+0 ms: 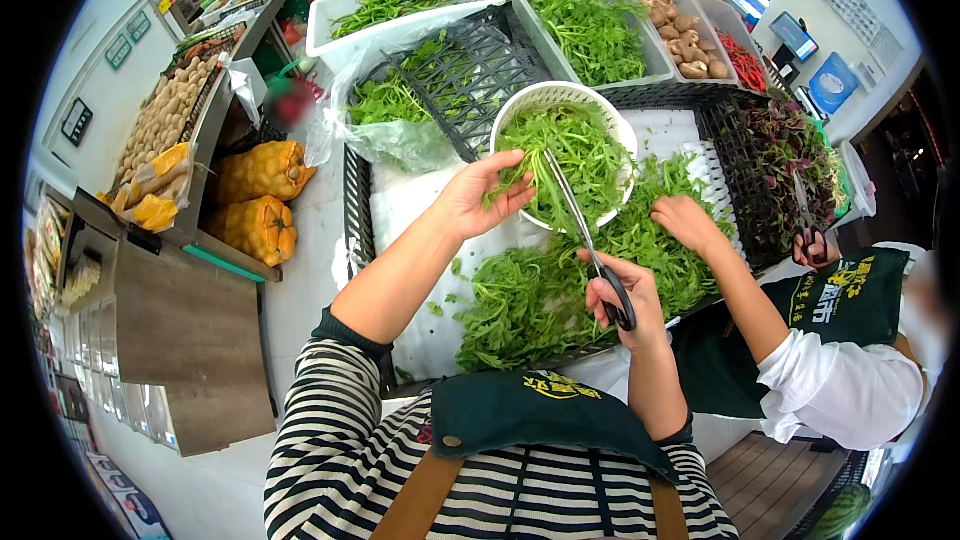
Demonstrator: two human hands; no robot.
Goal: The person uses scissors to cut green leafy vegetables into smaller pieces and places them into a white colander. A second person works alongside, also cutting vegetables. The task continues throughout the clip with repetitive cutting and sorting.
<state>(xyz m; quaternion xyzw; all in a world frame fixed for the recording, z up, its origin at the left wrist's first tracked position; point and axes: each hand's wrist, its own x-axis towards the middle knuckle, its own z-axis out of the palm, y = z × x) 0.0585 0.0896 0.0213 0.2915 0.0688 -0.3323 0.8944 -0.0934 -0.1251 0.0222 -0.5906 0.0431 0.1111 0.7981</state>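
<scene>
My right hand point(628, 300) grips a pair of scissors point(574, 199) with black handles, and the blades point up over a round white basket point(631, 136). Between the thumb and fingers of my left hand point(487, 195) is a sprig of leafy greens point(517, 178), held at the basket's left rim near the blade tips. Cut greens point(574, 131) fill the basket. A loose heap of the same greens point(517, 307) lies on the white liner point(420, 225) in front of me and to the right of the basket.
A co-worker's hand point(686, 221) reaches into the heap from the right; their other hand point(816, 249) holds scissors. Behind stand tubs of greens point(589, 30), mushrooms point(682, 37) and red chillies point(739, 60). A black crate point(465, 67) tilts beside the basket. Purple-leaved greens point(787, 150) lie right.
</scene>
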